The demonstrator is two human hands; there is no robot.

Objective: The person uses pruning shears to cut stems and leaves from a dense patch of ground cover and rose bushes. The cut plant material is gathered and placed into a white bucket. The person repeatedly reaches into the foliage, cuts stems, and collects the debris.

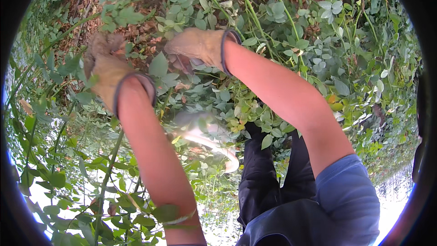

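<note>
Both of my hands wear tan work gloves with dark-edged cuffs. My left hand (104, 66) is at the upper left, among green leafy stems and over brown leaf litter (148, 0). Its fingers are blurred, and whether they hold anything is unclear. To the right of it, my right hand (196, 48) is bent downward above low green foliage (201, 92). Brownish shapes show under its fingers; they may be glove fingers or dry leaves. The two gloves are apart.
Long green stems (252, 10) cross the top. Leafy stems (109, 174) rise close at the lower left, partly over my left forearm. A pale, curved, sunlit object (218, 148) lies left of my dark trousers (257, 174). Dense foliage (341, 58) fills the right side.
</note>
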